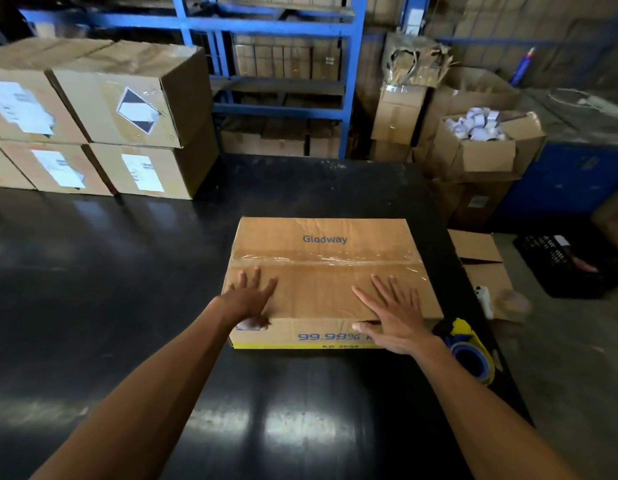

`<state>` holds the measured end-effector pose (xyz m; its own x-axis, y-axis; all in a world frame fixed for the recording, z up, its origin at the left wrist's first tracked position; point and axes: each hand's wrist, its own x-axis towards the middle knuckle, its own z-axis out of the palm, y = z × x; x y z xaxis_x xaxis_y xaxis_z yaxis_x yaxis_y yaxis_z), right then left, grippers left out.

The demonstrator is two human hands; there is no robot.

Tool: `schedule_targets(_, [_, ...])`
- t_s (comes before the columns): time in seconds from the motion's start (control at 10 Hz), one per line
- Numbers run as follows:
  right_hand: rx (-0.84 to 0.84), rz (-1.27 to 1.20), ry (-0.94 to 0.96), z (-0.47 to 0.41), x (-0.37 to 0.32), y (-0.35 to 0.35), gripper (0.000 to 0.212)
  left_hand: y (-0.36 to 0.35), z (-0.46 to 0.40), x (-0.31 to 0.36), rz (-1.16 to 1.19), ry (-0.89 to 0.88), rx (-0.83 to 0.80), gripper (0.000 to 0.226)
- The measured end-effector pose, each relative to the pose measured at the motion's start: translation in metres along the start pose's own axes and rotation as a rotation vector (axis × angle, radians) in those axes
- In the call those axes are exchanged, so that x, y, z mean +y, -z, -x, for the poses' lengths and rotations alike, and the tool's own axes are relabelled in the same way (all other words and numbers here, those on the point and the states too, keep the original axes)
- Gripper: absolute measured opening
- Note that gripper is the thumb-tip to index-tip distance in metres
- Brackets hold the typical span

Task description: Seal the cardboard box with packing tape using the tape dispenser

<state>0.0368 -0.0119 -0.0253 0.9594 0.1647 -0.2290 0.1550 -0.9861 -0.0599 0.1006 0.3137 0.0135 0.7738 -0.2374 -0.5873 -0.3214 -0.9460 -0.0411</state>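
A flat brown cardboard box [321, 244] printed "Glodway" lies on the black table [127, 271]. Clear packing tape [328, 259] runs across its top seam from left to right. My left hand [250, 297] lies flat on the near left of the lid, thumb hooked over the front edge. My right hand [394, 311] lies flat on the near right of the lid, fingers spread, thumb over the front edge. The yellow and blue tape dispenser [470, 348] rests on the table just right of the box's near corner, partly behind my right wrist.
Stacked labelled cartons [103, 116] stand at the table's far left. Blue shelving [283, 64] is behind. To the right are an open carton of white rolls [480, 140], a flattened box [484, 268], a black crate [570, 261] and a blue bench [577, 174].
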Motion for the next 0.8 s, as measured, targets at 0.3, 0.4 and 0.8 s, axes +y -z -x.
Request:
schedule_targets(0.3, [-0.034,-0.028,-0.067,-0.006,-0.012,0.002,0.08,0.001,-0.016,-0.017,0.004,-0.067,0.045,0.111])
schedule_targets(0.4, [-0.031,-0.032,-0.072,-0.006,-0.013,0.002,0.08,0.0,-0.019,-0.016,-0.002,-0.075,0.036,0.111])
schedule_targets(0.8, [0.161,-0.26,-0.068,0.02,-0.025,0.007,0.093,-0.03,0.007,0.005,0.12,-0.118,0.452,0.102])
